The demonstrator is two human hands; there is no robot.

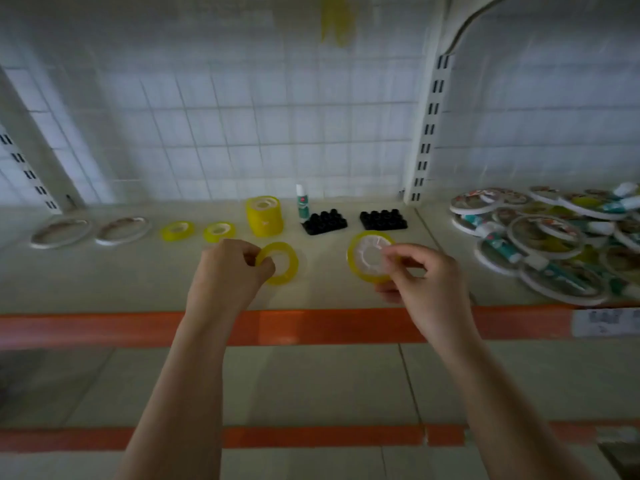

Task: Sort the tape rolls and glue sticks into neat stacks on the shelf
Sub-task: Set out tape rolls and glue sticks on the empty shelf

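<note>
My left hand [230,268] pinches a thin yellow tape roll [282,263] above the shelf [104,282]. My right hand [420,278] holds a wider yellow tape roll [367,254] with a white core, tilted toward me. At the back stand a tall stack of yellow tape rolls [264,215], two low yellow rolls [176,231] [219,232], and one upright glue stick [302,201]. Two flat white tape rolls [61,232] [123,230] lie at the left. A jumbled pile of white tape rolls and glue sticks [550,244] fills the right.
Two black studded blocks [324,221] [382,220] sit behind my hands. A white slotted upright [427,133] divides the shelf bays in front of a wire grid back. An orange strip [311,327] edges the shelf front, with a lower shelf beneath.
</note>
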